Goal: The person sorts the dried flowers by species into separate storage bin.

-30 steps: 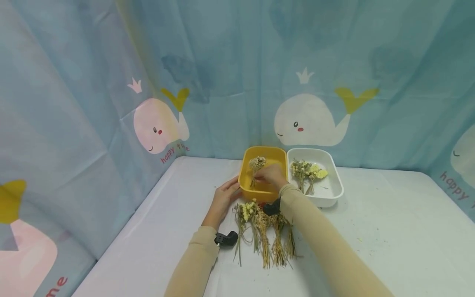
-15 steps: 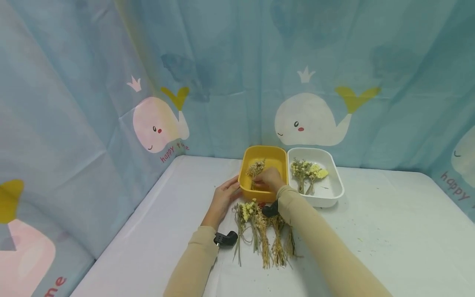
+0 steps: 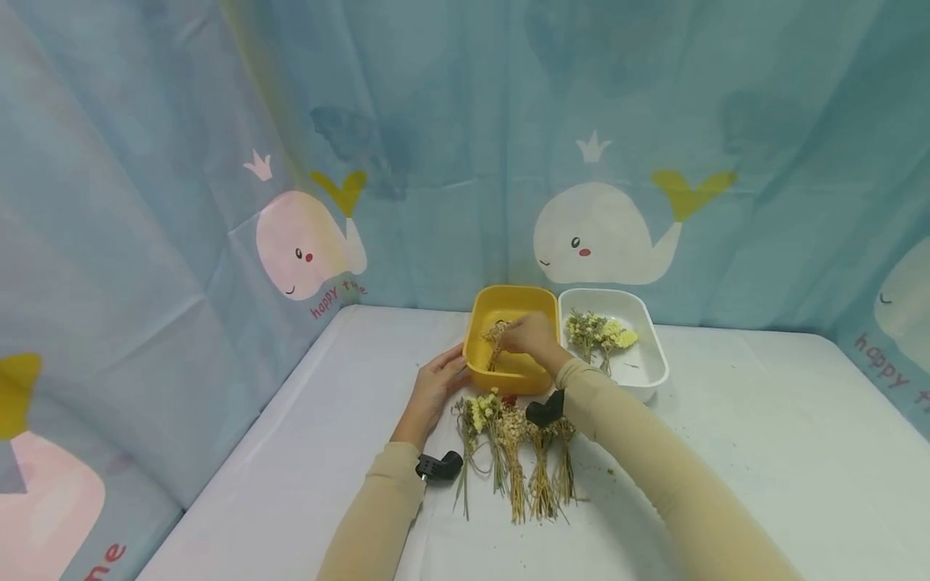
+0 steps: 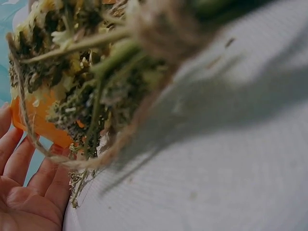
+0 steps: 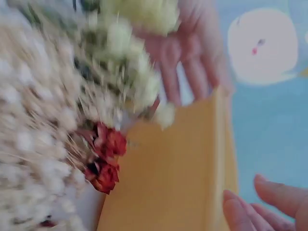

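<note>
Straight fingers of my left hand [image 3: 432, 391] rest against the left side of the yellow bin [image 3: 479, 373]; the left wrist view shows that hand [image 4: 33, 192] touching the orange-looking bin wall [image 4: 41, 120]. My right hand [image 3: 529, 335] is over the bin, beside a small dried bunch [image 3: 496, 340] lying inside it. In the right wrist view the right hand [image 5: 264, 207] has thumb and fingers apart, with nothing seen between them. Several tied dried bunches [image 3: 516, 464] lie on the table in front of the bin, with red blooms [image 5: 108, 154] among them.
A white bin [image 3: 657, 359] stands against the yellow one's right side, holding green and yellow flowers [image 3: 617, 335]. Small plant bits lie on the white table [image 3: 741, 452]. A blue curtain [image 3: 450, 242] with whales hangs behind.
My right hand has let go of the small bunch, which now lies in the yellow bin. That hand has risen slightly, its forearm shifting right. The left hand stays against the bin.
</note>
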Tool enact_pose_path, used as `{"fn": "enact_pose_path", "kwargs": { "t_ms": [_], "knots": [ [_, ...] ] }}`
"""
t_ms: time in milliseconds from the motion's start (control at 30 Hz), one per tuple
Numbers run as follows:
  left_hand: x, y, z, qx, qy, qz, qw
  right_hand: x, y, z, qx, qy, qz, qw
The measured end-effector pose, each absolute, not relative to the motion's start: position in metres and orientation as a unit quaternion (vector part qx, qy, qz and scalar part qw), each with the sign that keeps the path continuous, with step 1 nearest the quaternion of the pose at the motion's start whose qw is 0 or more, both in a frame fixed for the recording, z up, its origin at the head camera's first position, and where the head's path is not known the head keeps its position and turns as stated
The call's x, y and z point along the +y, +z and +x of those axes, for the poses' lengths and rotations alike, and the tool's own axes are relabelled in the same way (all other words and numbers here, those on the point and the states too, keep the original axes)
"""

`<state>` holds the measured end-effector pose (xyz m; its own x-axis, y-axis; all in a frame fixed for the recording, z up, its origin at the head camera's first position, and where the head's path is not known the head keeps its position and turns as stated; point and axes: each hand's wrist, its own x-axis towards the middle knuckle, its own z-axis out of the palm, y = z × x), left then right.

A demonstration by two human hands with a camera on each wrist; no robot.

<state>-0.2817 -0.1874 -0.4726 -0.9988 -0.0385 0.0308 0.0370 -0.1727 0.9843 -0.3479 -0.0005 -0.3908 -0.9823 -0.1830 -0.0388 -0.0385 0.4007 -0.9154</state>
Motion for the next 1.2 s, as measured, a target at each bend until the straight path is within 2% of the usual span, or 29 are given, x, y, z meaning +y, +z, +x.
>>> {"fn": "enact_pose_path", "kwargs": {
  "t_ms": [300,767,1200],
  "knots": [
    [-0.188,-0.473,-0.280,-0.652,-0.757,0.002,0.029,0.037,-0.368,-0.298,0.766,-0.623,-0.094,0.131],
    [-0.194,-0.476,-0.284,-0.643,-0.765,-0.002,0.024,0.104,-0.359,-0.236,0.758,-0.629,-0.088,0.148],
    [-0.189,-0.475,-0.286,-0.641,-0.767,0.011,0.018,0.131,-0.376,-0.207,0.763,-0.620,-0.086,0.162]
  ]
}}
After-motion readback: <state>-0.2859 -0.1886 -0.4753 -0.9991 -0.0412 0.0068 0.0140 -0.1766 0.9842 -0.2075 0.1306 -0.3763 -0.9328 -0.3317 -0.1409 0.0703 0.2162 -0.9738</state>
